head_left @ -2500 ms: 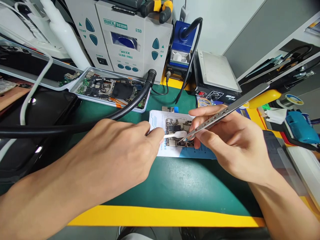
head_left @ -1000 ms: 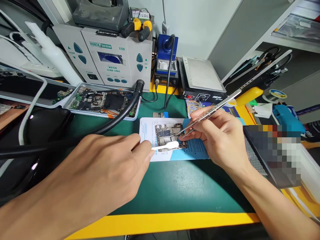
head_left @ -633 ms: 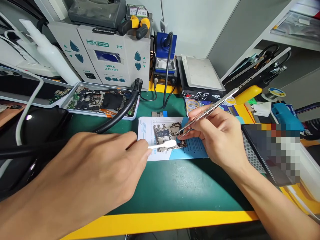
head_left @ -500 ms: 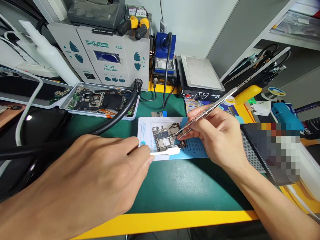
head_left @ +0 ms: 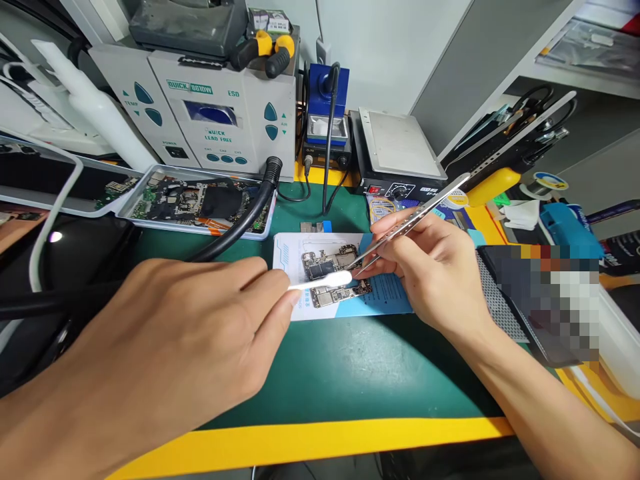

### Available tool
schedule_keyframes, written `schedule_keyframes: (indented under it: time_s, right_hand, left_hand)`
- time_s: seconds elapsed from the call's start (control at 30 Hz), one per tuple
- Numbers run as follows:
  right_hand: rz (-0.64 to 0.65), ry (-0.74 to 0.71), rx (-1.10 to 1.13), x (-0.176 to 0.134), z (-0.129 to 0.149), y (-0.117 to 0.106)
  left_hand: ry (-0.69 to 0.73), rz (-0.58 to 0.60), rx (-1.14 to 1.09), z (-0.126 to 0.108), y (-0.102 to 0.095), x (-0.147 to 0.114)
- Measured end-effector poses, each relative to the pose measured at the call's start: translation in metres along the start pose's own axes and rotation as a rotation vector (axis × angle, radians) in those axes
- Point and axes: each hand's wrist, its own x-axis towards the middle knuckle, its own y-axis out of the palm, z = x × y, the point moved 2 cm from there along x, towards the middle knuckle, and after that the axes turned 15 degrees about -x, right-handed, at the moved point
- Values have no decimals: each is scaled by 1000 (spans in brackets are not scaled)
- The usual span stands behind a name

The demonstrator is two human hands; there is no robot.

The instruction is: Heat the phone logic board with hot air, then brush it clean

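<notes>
A cotton swab point(head_left: 327, 281) is pinched in my left hand point(head_left: 215, 327), its white tip pointing right over a phone circuit board point(head_left: 323, 268). The swab covers the middle of the board; whether the tip touches it I cannot tell. My right hand point(head_left: 433, 267) is closed around metal tweezers point(head_left: 413, 221), whose points reach down to the board's right side, near the swab tip. Under the board lies a white and blue printed card point(head_left: 387, 300) on the green mat point(head_left: 340, 373).
Behind stand a hot air station point(head_left: 200, 127), a soldering iron stand point(head_left: 327, 127) and a flat heating plate point(head_left: 400, 147). A tray of circuit boards point(head_left: 195, 207) sits at the back left, with a black hose point(head_left: 240, 227) across it. A dark phone point(head_left: 530, 300) lies at right.
The cotton swab in my left hand has moved up and slightly left over the board. My right hand and the tweezers hold nearly the same place. The whole view has shifted slightly.
</notes>
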Motion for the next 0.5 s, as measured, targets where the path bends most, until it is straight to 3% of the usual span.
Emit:
schedule_keyframes:
  time_s: [0.13,0.33,0.5]
  right_hand:
    - [-3,-32,-11,0,-2,0]
    - [0,-80,-46,-1,-3,-1]
    - [26,-55,-53,-1,-4,-1]
  left_hand:
    - [60,101,-27,-6,2,-3]
    - [-11,-23,-25,-1,-3,1]
    - [8,87,-146,-5,1,-2]
